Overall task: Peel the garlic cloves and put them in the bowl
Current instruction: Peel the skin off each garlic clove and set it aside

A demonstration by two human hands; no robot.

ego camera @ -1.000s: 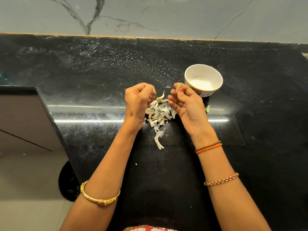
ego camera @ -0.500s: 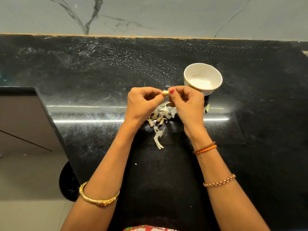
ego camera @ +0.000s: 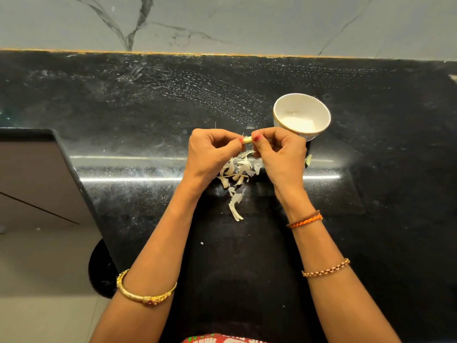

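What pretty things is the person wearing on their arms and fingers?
The left arm has a gold bangle with a small reddish stone. The right arm has an orange and brown braided thread band at the wrist and a coppery chain bracelet further down. Both arms are bare, with no sleeves. The thumbnails are painted red.
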